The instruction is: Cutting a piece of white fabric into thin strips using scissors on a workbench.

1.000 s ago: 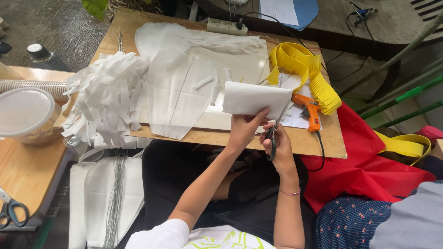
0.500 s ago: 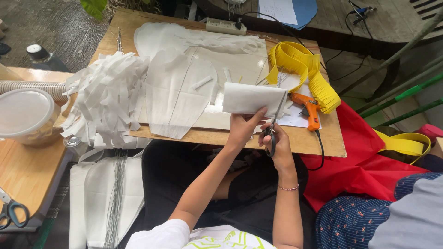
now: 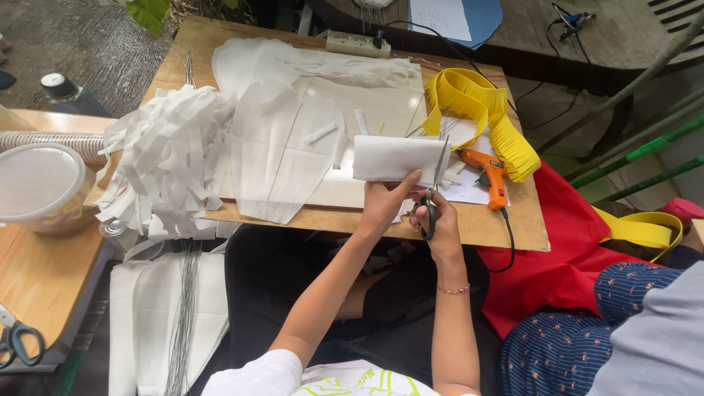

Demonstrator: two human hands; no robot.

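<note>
Scissors (image 3: 433, 192): in my right hand (image 3: 438, 229), fingers thru the dark loops, blades up, set at the right edge of the folded white sheet.
Left hand (image 3: 384, 204): clamped on folded white sheet (image 3: 396, 158), thumb on its lower edge, holding it up over the front of the table (image 3: 506, 229).
Sheet pos: above table's near edge, just left of orange glue gun (image 3: 489, 176).
Beside gun: yellow fringed strip (image 3: 484, 117), heaped toward back right.
Table left: white kite-shaped piece (image 3: 282, 150); further left a pile of white fringe (image 3: 165, 158).
Back edge: power strip (image 3: 353, 44).
Right of me: red cloth (image 3: 568, 249), another person's patterned blue leg (image 3: 565, 341).
</note>
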